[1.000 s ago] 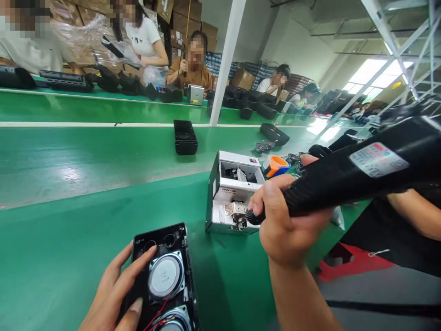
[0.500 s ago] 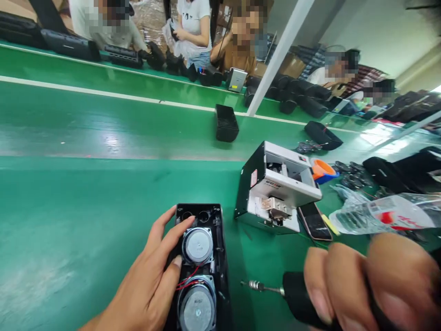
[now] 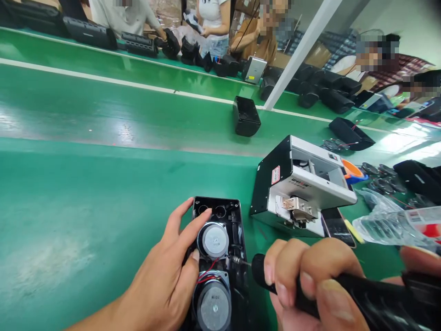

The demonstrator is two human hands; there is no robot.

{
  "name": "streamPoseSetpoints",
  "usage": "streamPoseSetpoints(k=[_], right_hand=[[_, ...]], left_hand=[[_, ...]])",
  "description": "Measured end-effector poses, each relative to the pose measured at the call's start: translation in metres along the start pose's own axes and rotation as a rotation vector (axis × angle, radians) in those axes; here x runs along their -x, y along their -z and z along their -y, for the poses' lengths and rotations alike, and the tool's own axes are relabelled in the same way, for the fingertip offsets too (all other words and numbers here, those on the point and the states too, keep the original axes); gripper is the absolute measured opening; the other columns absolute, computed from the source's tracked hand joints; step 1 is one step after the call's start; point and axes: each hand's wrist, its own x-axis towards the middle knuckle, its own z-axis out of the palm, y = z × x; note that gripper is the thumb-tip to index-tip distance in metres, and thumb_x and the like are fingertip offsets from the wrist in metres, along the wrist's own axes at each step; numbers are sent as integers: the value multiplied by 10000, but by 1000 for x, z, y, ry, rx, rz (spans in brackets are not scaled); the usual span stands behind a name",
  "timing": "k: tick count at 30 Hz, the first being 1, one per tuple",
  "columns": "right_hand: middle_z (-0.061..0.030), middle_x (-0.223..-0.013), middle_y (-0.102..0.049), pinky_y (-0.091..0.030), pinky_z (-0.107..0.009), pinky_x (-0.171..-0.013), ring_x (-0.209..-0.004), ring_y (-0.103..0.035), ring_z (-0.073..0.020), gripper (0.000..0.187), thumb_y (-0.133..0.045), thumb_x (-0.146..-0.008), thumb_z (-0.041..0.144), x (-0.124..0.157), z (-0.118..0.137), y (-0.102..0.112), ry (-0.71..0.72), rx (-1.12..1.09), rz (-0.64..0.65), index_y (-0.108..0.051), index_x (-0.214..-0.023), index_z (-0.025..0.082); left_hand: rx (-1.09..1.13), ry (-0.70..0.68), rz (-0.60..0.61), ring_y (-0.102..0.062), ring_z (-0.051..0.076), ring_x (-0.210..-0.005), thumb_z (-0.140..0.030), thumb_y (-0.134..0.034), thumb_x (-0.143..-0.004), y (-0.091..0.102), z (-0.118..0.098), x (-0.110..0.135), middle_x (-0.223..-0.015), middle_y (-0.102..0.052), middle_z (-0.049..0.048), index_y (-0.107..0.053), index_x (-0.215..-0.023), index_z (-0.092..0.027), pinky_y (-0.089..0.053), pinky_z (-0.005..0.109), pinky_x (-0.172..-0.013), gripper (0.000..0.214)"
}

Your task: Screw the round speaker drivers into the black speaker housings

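Observation:
A black speaker housing (image 3: 238,225) lies open side up on the green bench. Two round silver speaker drivers, an upper driver (image 3: 215,241) and a lower driver (image 3: 215,307), sit in it with red wires (image 3: 208,278) between them. My left hand (image 3: 161,271) grips the housing's left side, its index finger reaching over the top end. In my right hand (image 3: 310,276), fingers wrapped round, is a black electric screwdriver (image 3: 375,294). Its bit points left, at the right edge of the upper driver's frame; whether a screw is on the tip I cannot make out.
A white-and-black screw feeder (image 3: 272,184) stands right of the housing. Beyond it are a phone (image 3: 339,225), a plastic bottle (image 3: 386,227), an orange bowl (image 3: 351,169) and loose drivers (image 3: 382,179). A black housing (image 3: 246,116) lies further back. People work across the line.
My right hand has brought the screwdriver left, its bit now over the housing beside the upper driver. The left hand keeps its hold. The whole view has shifted, so things appear further right.

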Motion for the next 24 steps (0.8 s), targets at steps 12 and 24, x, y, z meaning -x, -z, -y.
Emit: streamPoseSetpoints(k=[12, 24], right_hand=[[111, -724, -526, -467, -288, -485, -471, -478, -117, 452, -633, -1064, 129, -8, -16, -25, 97, -103, -136, -480, -1428, 349], [25, -764, -448, -492, -337, -521, -547, -445, -150, 95, -689, -1041, 258, 8, -37, -8, -23, -39, 45, -711, -1124, 297]], left_hand=[[9, -32, 21, -348, 311, -1678, -242, -306, -1179, 2, 1, -1, -1850, -223, -4, -355, -1698, -490, -446, 619, -1310, 578], [11, -60, 17, -260, 283, -1712, -308, -287, -1196, 0, 0, -5, -1838, -231, -35, -348, -1683, -538, -382, 658, -1336, 542]])
